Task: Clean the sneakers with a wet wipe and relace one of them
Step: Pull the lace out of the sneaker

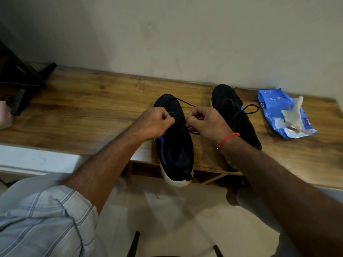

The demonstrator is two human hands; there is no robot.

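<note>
Black lace (185, 102) — thin, limp, likely slippery — is being pinched by left hand (155, 123) and right hand (206, 122) over the near sneaker (176, 154) on the wooden bench (83, 112); gripping near the tips is probably steadying it best.

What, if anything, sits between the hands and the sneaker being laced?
Nothing visible. The left hand and right hand are already at the near sneaker, each pinching the black lace over its tongue. The second sneaker and the wipe pack lie off to the right on the wooden table.
</note>
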